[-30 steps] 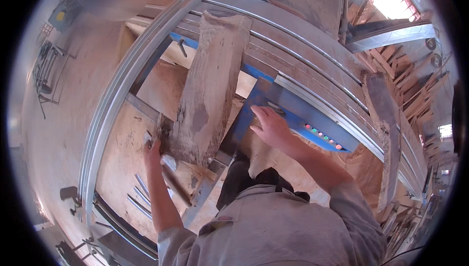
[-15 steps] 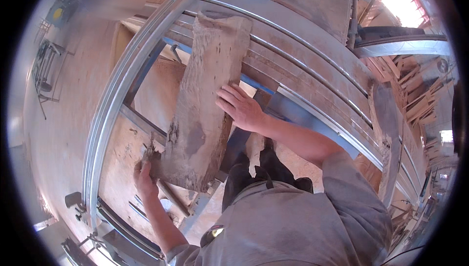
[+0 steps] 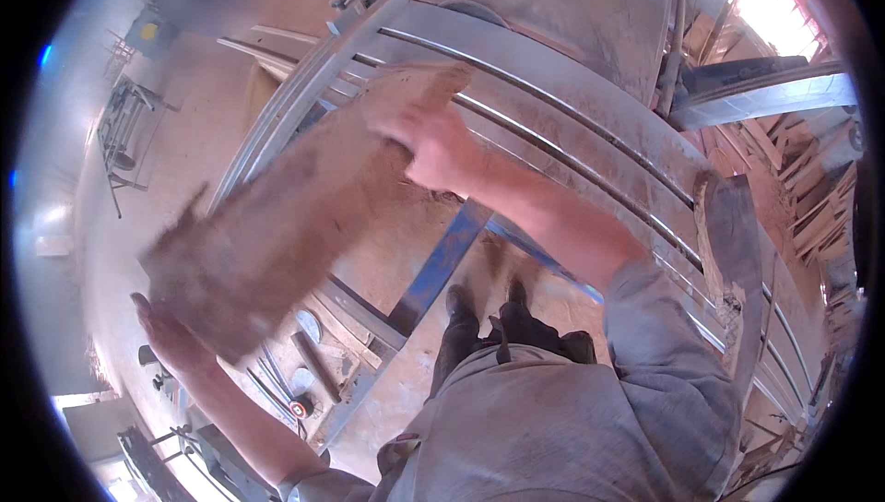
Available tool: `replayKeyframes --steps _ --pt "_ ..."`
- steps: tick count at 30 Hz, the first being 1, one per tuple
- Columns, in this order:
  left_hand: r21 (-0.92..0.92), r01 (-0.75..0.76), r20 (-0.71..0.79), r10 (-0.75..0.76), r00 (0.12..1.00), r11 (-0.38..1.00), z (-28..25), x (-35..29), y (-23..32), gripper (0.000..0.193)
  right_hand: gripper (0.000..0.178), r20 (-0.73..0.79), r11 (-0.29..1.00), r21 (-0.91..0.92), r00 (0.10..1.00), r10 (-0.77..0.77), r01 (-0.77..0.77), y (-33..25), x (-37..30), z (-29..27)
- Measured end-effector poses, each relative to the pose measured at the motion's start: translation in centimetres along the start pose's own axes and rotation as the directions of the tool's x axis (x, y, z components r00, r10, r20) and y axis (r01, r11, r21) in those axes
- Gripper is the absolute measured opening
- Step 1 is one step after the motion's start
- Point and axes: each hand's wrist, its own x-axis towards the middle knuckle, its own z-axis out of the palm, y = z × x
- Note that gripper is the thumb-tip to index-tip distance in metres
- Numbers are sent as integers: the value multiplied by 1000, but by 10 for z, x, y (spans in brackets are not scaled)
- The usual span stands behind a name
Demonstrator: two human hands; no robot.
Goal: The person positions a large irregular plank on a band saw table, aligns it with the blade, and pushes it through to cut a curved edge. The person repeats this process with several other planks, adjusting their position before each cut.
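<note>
A thick, rough-edged wooden slab [image 3: 286, 198], smeared by motion, slants from the far middle down to the near left. Its far end lies over the grooved metal machine table [image 3: 553, 78]; the near end reaches out past the rail at the left. My left hand [image 3: 175, 341] holds the near end at its corner, thumb out, with the other fingers partly hidden by the wood. Across the slab's right edge, close to the far end, my right hand [image 3: 433, 147] is closed on it. That hand is blurred too.
Another dark, bark-edged board [image 3: 733, 262] lies across the table's right side. Metal rails [image 3: 281, 133] run along the left. Below the slab, a low shelf carries a short bar [image 3: 315, 366] and a tape measure [image 3: 300, 408]. Scrap wood [image 3: 816, 207] is heaped at the far right.
The slab's near end has swung left, so the slab slants more. My left hand has moved left with it, while my right hand sits closer to the far end.
</note>
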Motion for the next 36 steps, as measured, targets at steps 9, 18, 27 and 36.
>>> replayKeyframes --steps 9,18,27,36 --pt "191 363 329 -408 851 912 15 -56 -227 69 37 20 529 152 538 843 -835 -68 135 -151" --pt "-356 520 364 -397 842 776 99 -100 -247 76 50 3 87 904 210 978 -419 22 10 -173" --pt "-210 644 424 -525 738 735 43 -142 -291 66 48 261 -285 915 -121 958 -286 39 -138 -130" --pt "-123 639 393 -554 734 759 65 -139 -287 69 41 296 -330 928 -196 935 -172 61 -174 -134"
